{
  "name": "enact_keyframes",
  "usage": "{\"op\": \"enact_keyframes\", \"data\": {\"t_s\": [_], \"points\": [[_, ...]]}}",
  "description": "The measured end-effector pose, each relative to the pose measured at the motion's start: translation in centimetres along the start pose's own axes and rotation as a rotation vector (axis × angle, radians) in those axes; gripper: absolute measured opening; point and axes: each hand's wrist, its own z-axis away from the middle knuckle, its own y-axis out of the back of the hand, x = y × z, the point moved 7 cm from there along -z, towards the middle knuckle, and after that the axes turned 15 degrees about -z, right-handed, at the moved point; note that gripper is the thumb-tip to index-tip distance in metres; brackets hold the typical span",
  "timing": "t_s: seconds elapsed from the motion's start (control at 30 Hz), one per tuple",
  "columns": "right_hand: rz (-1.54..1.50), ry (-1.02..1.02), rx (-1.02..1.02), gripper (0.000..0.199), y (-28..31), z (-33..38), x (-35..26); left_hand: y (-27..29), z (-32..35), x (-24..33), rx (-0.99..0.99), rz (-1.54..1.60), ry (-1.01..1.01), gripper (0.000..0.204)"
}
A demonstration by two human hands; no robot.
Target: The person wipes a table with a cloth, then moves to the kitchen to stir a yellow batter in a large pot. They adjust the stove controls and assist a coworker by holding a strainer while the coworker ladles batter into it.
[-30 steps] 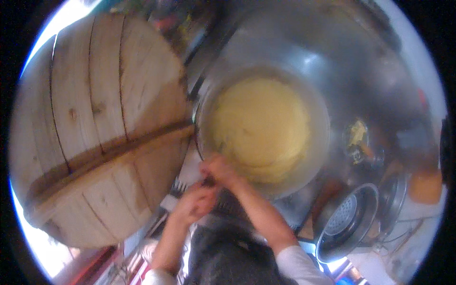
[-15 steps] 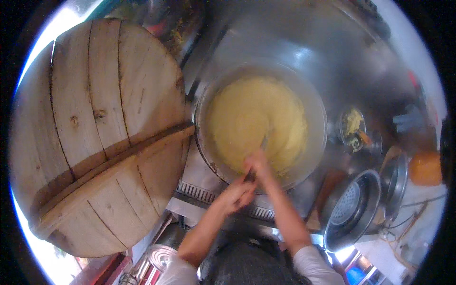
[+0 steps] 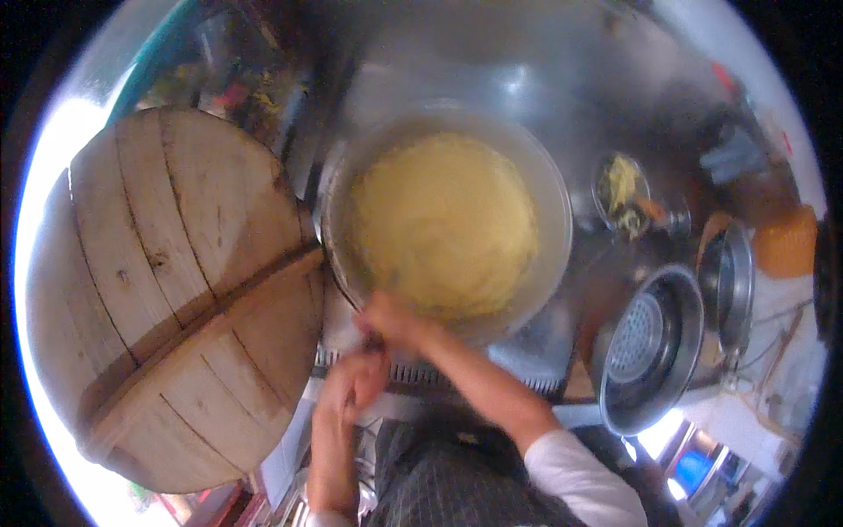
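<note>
A large, round metal wok (image 3: 555, 237) holds a thick, pale yellow mass (image 3: 448, 224) with swirl marks on its surface. At the wok's near left rim, my right hand (image 3: 392, 320) is closed around the handle of a long stirring tool. My left hand (image 3: 356, 378) grips the same dark handle (image 3: 375, 342) lower down, closer to my body. The tool's working end dips into the yellow mass, blurred, so its shape cannot be made out.
A big round wooden lid (image 3: 176, 290) leans at the left of the wok. To the right lie a grey basin with a perforated bottom (image 3: 650, 342), a metal pan (image 3: 731, 285) and a bowl of yellow-green pieces (image 3: 622, 186). A light blue cloth (image 3: 536, 347) lies by the near rim.
Both hands have swung left with the handle, from the wok's near middle to its near left rim. The whole view has shifted slightly as well.
</note>
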Motion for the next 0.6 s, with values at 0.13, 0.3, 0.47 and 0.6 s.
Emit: {"op": "enact_keyframes", "data": {"t_s": [0.13,0.3,0.47,0.6], "points": [[0.139,-0.008,0.196,0.011,7.2,0.2,6.6,-4.9,-7.7,3.6,-0.121,-0.27,-0.03,0.008],[-0.108,-0.291,0.092,0.008,-1.7,1.9,3.6,0.1,3.1,-1.0,0.014,0.108,0.016,0.011],[-0.179,-0.143,0.21,0.017,3.6,1.1,6.8,-3.8,-6.7,1.3,-0.075,-0.176,-0.071,0.004],[-0.029,-0.121,0.306,0.018,2.2,3.9,-1.1,1.3,-3.5,-0.1,0.132,-0.071,-0.211,0.007]]}}
